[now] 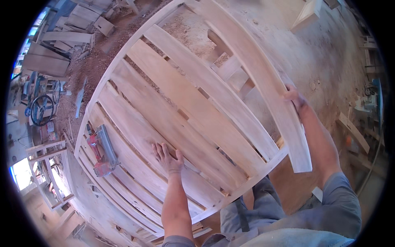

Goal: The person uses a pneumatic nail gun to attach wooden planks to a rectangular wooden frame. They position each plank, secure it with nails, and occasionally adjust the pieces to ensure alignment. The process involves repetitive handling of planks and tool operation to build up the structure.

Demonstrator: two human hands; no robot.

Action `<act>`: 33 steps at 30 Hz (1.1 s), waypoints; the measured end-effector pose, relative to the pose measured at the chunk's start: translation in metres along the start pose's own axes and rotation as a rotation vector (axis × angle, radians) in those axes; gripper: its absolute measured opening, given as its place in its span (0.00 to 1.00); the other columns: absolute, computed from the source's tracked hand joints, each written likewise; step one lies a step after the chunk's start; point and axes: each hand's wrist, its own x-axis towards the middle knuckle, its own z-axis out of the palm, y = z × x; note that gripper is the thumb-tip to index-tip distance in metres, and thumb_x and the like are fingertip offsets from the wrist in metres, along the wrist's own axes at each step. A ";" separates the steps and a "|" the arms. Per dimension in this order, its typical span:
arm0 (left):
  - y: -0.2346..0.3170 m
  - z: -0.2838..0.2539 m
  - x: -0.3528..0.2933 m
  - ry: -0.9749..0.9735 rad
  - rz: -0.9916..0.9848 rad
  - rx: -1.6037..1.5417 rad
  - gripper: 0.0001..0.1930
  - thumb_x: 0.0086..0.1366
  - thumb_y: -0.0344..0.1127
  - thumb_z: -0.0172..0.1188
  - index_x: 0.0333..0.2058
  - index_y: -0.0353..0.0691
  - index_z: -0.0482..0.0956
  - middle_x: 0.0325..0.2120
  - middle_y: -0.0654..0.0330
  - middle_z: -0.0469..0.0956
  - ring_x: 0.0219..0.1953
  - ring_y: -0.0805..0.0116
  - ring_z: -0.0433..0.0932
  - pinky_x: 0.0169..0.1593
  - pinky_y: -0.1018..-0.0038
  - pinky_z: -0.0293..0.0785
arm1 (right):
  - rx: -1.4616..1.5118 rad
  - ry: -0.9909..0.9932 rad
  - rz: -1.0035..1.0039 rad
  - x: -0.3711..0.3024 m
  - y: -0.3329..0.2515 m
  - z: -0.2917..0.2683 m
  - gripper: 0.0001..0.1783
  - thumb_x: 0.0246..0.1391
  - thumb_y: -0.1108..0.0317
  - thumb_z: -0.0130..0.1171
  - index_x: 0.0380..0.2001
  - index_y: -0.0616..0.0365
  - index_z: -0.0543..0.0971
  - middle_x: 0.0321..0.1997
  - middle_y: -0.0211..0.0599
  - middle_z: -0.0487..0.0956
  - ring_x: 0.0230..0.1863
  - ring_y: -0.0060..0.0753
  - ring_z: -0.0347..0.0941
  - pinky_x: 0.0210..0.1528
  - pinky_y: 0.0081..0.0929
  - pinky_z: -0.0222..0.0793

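A large wooden slatted frame (142,35) lies before me, its several pale slats (177,96) side by side with narrow gaps. My left hand (168,159) rests flat on one of the middle slats, fingers spread. At the right, my right hand (295,98) is wrapped around the outer edge of a long wooden board (263,82). This board runs lengthwise beside the slats, and its near end sticks out past the frame's near rail. A red and grey nail gun (105,152) lies on the slats to the left of my left hand. My right fingertips are partly hidden.
Below the frame's open right part, wood offcuts (236,76) lie on the dusty floor. Stacked boards (47,59) stand far left, near a machine with a black handwheel (42,110). A small wooden frame (49,175) stands left, and a plank (353,132) leans at the right.
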 end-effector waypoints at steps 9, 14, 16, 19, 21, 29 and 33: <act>0.008 -0.001 0.005 -0.013 -0.018 -0.045 0.36 0.57 0.45 0.61 0.64 0.43 0.61 0.66 0.38 0.61 0.71 0.35 0.53 0.70 0.39 0.51 | -0.016 -0.202 -0.066 0.119 -0.028 0.057 0.30 0.52 0.65 0.65 0.58 0.66 0.75 0.51 0.39 0.81 0.51 0.29 0.78 0.56 0.30 0.71; 0.005 -0.002 0.003 -0.035 -0.039 -0.038 0.37 0.58 0.45 0.60 0.65 0.42 0.60 0.67 0.39 0.60 0.71 0.36 0.52 0.71 0.40 0.49 | 0.014 -0.241 -0.040 0.152 -0.021 0.072 0.29 0.52 0.65 0.66 0.57 0.64 0.76 0.50 0.38 0.81 0.51 0.29 0.77 0.55 0.33 0.72; 0.005 -0.002 0.004 -0.038 -0.034 -0.045 0.38 0.58 0.45 0.59 0.66 0.42 0.59 0.67 0.39 0.59 0.72 0.37 0.52 0.72 0.41 0.48 | 0.010 -0.219 -0.051 0.165 -0.013 0.066 0.27 0.52 0.66 0.66 0.56 0.63 0.76 0.48 0.36 0.81 0.49 0.29 0.77 0.54 0.34 0.73; 0.006 -0.001 0.007 -0.028 -0.021 -0.054 0.38 0.58 0.45 0.59 0.66 0.43 0.59 0.67 0.38 0.59 0.71 0.35 0.52 0.71 0.40 0.49 | -0.108 -0.073 -0.152 0.179 -0.004 0.059 0.24 0.51 0.67 0.67 0.52 0.63 0.77 0.45 0.34 0.81 0.46 0.28 0.76 0.52 0.33 0.73; 0.006 -0.001 0.009 -0.027 -0.016 -0.044 0.37 0.58 0.45 0.60 0.65 0.44 0.58 0.66 0.36 0.59 0.71 0.33 0.52 0.69 0.39 0.51 | -0.249 0.084 -0.263 0.182 0.003 0.059 0.23 0.51 0.66 0.68 0.49 0.62 0.77 0.43 0.33 0.80 0.44 0.27 0.76 0.51 0.33 0.73; 0.004 -0.003 0.002 -0.048 -0.008 -0.014 0.36 0.59 0.45 0.59 0.64 0.40 0.60 0.65 0.36 0.59 0.71 0.33 0.51 0.69 0.38 0.50 | -0.707 0.468 -0.388 0.061 0.074 0.056 0.22 0.56 0.57 0.65 0.47 0.62 0.77 0.39 0.41 0.81 0.42 0.33 0.77 0.51 0.32 0.73; 0.009 0.000 0.004 -0.040 -0.003 -0.010 0.37 0.59 0.45 0.59 0.65 0.37 0.61 0.67 0.37 0.57 0.72 0.35 0.50 0.71 0.42 0.48 | -0.879 0.583 -0.088 -0.006 0.112 0.024 0.24 0.56 0.47 0.63 0.33 0.62 0.79 0.28 0.48 0.79 0.32 0.34 0.76 0.37 0.38 0.70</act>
